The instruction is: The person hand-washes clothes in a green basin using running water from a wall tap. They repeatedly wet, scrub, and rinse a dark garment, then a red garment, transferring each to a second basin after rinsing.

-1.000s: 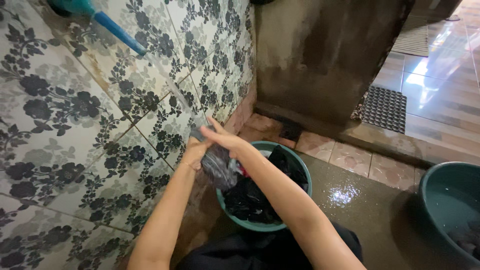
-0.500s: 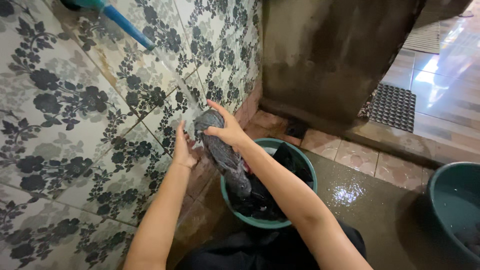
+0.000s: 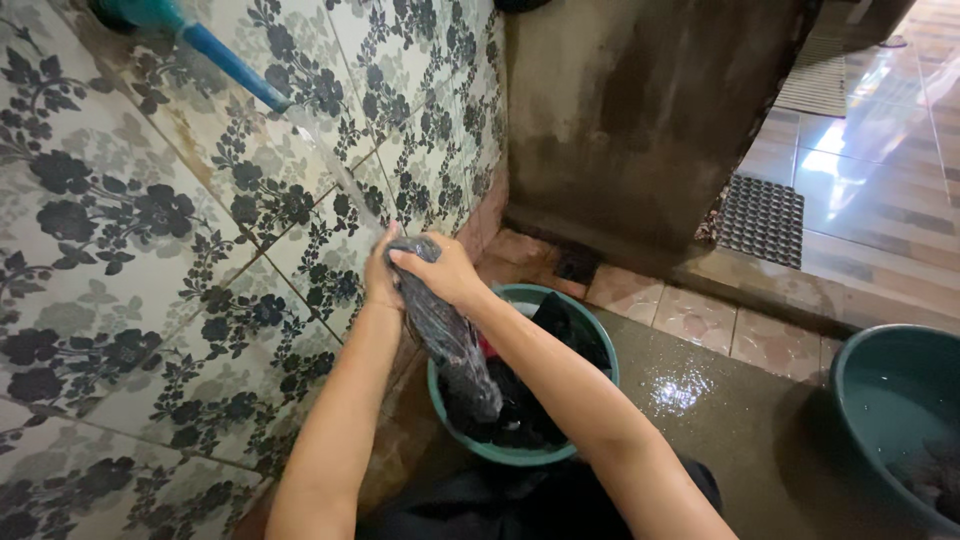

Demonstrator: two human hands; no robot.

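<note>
Nearest, low in view: dark clothing over the knees (image 3: 540, 505), and two bare forearms reaching up and forward above it.

Left hand (image 3: 380, 275) closed round the top of a wet grey cloth (image 3: 445, 335), on its wall side, fingers curled out of sight behind the fabric. Right hand (image 3: 440, 270) closed over the same bunched top from the other side, knuckles up, fingertips pressed into the cloth. Both hands just beside each other, gripping the one piece.

Cloth twisted into a long hanging roll, lower end drooping into a round teal basin (image 3: 590, 345) on the wet floor (image 3: 740, 430), close to the foot of the tiled wall (image 3: 150, 260). Dark wet laundry (image 3: 540, 400) heaped inside the basin, with a small patch of red showing beside the cloth.

Thin stream of water (image 3: 335, 165) running down to the hands from a blue spout (image 3: 225, 60) at the upper left.

Second teal basin (image 3: 850, 370) at the right edge of the floor, holding water and something dark. Farther off, a stained concrete wall (image 3: 650, 110), a dark grid mat (image 3: 760, 218), and shiny tiles (image 3: 880, 170) beyond.
</note>
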